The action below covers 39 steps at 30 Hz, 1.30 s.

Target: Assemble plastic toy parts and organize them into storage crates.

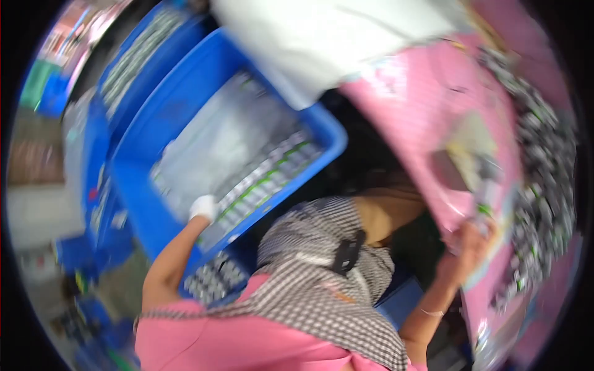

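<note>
My right hand, bare, is closed around the lower end of a small silvery cylinder with a green band. It holds the piece over the pink-covered table, just beside a pale yellowish block. My left hand, in a white glove, reaches to the near edge of a large blue bin. It is nearest to rows of silvery cylinders with green bands, packed inside. A translucent plastic sheet covers much of the bin's contents. Motion blur hides the left fingers.
A heap of similar cylinders runs along the right of the pink table surface. White sheeting lies across the top, over the bin's far corner. Another blue bin stands to the left; more cylinders sit below.
</note>
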Available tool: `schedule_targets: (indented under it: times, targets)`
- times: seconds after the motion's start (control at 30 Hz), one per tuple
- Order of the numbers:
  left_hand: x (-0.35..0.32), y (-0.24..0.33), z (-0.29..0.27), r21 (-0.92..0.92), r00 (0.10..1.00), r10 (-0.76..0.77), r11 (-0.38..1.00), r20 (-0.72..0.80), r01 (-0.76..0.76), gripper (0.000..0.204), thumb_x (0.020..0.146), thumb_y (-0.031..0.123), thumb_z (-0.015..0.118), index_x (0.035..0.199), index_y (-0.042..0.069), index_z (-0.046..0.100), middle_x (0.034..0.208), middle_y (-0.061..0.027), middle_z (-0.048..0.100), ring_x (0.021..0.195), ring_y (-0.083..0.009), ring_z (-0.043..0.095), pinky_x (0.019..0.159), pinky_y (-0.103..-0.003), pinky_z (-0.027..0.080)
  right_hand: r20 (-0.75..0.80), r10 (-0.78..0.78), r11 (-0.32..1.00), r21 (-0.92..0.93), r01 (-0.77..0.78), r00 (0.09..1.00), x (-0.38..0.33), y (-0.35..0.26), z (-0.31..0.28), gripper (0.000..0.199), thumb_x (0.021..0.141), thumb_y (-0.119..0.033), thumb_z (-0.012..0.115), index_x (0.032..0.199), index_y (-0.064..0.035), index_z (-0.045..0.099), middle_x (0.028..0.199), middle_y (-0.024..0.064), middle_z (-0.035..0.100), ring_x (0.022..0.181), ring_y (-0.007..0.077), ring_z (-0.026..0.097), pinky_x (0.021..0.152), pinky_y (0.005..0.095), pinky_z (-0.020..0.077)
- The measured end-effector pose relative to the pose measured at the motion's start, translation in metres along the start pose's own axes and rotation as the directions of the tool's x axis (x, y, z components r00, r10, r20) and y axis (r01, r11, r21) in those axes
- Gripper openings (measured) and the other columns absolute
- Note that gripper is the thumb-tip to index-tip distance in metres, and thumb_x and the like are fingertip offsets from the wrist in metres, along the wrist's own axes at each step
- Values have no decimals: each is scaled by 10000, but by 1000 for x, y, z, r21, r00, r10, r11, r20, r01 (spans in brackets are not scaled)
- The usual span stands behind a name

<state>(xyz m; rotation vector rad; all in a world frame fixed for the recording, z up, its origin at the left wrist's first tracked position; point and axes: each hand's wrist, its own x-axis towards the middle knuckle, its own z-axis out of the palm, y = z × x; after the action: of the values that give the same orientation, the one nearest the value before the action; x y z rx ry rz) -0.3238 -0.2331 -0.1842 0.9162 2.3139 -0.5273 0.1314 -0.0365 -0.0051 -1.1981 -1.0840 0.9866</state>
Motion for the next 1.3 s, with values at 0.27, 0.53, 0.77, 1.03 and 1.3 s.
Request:
schedule_targets:
  times: [0.27,0.53,0.77,1.03,1.3]
  targets:
    - [-139,290,-168,-961,467,839,-240,-278,-139,405,883,247,584,1178,-12,485,1048,-106,582,976,-160,566,844,-289,459,544,260,758,397,-517,798,10,22,42,138,906,-127,522,941,-94,393,868,174,598,560,147,552,485,229,446]
    - [-138,358,-153,-796,440,836,-496,-329,346,424,860,293,570,1207,78,456,1184,-87,533,1067,-244,532,941,-408,434,660,310,306,612,-729,684,1,27,8,496,922,-202,511,1366,-111,308,1122,231,500,700,168,612,645,290,545]
    - [-170,355,-164,-719,286,923,-380,-256,583,444,899,328,500,1247,61,430,1203,-125,533,1092,-285,535,933,-448,443,514,-63,873,443,-202,856,-1,41,9,403,661,-16,770,1027,-100,625,781,64,596,626,115,555,510,228,436]
    - [-166,354,-150,-807,158,982,-177,-105,563,595,901,496,421,1300,55,385,1056,-109,586,854,-232,580,752,-366,482,572,-540,723,-59,688,617,5,36,11,362,614,-161,809,953,-125,686,653,19,541,504,133,479,458,240,368]
    - [-158,349,-151,-713,108,994,-88,-17,696,621,893,544,379,1246,38,450,975,-109,609,777,-213,584,688,-357,492,206,-138,977,-133,167,969,16,12,-28,234,876,-171,559,964,24,655,606,-5,556,437,59,448,404,187,328]
